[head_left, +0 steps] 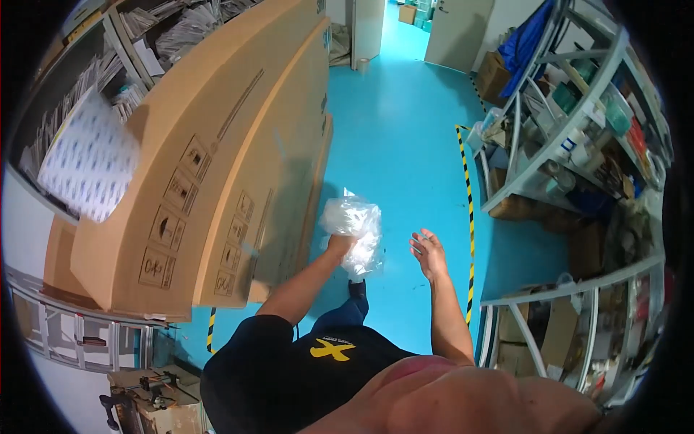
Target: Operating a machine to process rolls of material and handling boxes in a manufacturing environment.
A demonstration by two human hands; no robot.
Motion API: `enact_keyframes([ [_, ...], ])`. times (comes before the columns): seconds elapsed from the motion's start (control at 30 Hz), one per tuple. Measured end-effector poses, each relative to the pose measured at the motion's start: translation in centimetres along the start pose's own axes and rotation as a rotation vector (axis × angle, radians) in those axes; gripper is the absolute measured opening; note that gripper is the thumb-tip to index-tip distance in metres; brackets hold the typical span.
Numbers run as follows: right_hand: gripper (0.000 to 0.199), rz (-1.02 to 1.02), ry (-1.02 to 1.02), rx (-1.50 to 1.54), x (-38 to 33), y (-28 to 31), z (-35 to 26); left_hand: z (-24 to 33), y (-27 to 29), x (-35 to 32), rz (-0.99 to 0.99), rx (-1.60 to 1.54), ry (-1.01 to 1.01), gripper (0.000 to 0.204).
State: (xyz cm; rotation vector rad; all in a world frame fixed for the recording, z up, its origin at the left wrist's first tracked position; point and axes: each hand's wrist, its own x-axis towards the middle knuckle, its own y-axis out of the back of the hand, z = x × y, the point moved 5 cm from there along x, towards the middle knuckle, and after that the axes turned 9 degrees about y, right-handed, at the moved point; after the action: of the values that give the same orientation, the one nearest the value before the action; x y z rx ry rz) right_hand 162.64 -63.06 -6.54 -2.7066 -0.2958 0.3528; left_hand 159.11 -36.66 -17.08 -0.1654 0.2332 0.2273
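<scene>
My left hand (341,246) is closed on a crumpled bundle of clear plastic film (359,224), held out in front of my body. The film is shiny and hides most of the fingers. To the right, my right hand (428,253) hangs in the air over the floor, its fingers apart and nothing in it. A gap lies between this hand and the film. Below the bundle a dark shoe (357,289) shows on the floor.
Large flat cardboard boxes (231,166) stand upright on the left, before shelves of papers (166,43). Metal racks (564,145) with mixed goods line the right, behind yellow-black floor tape (470,210). Ahead, the blue floor (397,108) runs to an open door (457,36).
</scene>
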Motion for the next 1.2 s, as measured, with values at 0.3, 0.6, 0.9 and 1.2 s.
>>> enact_keyframes([
  [0.3, 0.105, -0.623, 0.566, -1.081, 22.2, -6.4, -9.4, 13.9, -8.9, 20.9, -0.320, 0.309, -0.073, 0.068],
  [0.6, 0.093, -0.517, 0.292, -0.858, 47.2, -2.3, -12.9, 22.1, -19.2, 42.5, -0.576, 1.189, -0.417, 0.032],
  [0.9, 0.055, -0.534, 0.603, -1.170, 81.2, -2.7, -14.1, 30.8, -14.4, 63.7, 0.018, 0.931, -0.205, 0.048],
  [1.2, 0.043, -0.443, 0.291, -0.732, 108.9, -11.6, -18.3, 32.1, -6.4, 90.8, 0.161, 0.163, 0.284, 0.094],
])
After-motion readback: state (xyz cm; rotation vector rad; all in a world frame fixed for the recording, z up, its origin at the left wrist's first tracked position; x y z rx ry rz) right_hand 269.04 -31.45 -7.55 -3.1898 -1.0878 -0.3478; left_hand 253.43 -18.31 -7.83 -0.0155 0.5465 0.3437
